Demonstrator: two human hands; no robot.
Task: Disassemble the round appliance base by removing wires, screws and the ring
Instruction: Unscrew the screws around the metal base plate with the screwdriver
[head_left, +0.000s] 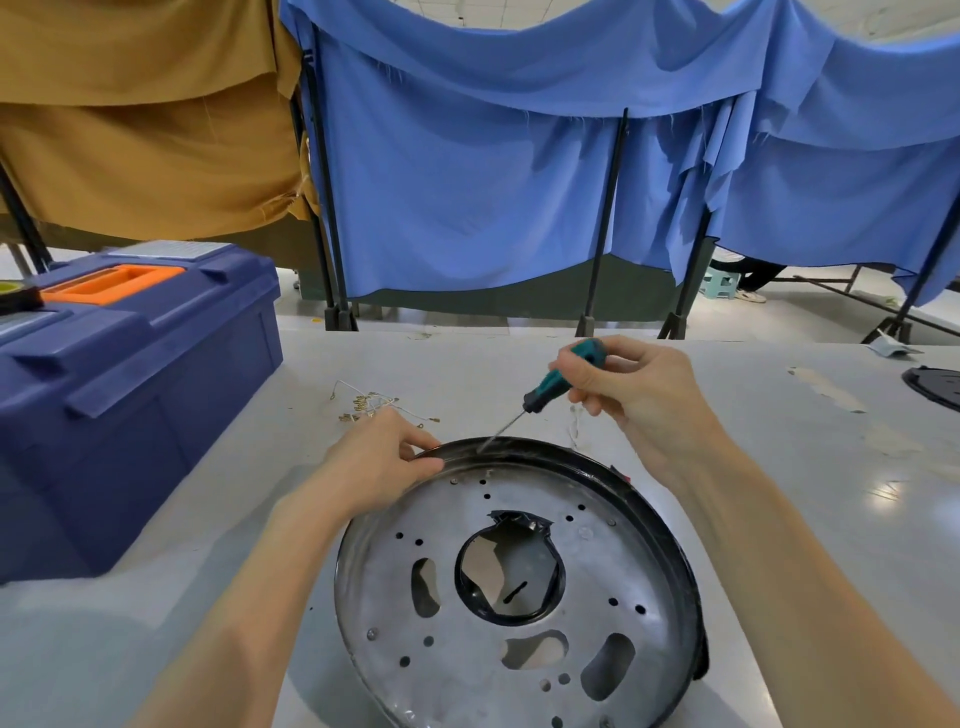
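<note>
Only the person's two arms are showing. Left hand (382, 457) and right hand (639, 395) are appearing bare. Both forearms are running bare and slender from wrist to lower frame edge, uncovered along their whole visible length.

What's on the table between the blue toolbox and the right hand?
Head view: loose thin wires with brass ends, just beyond the left hand.
</note>
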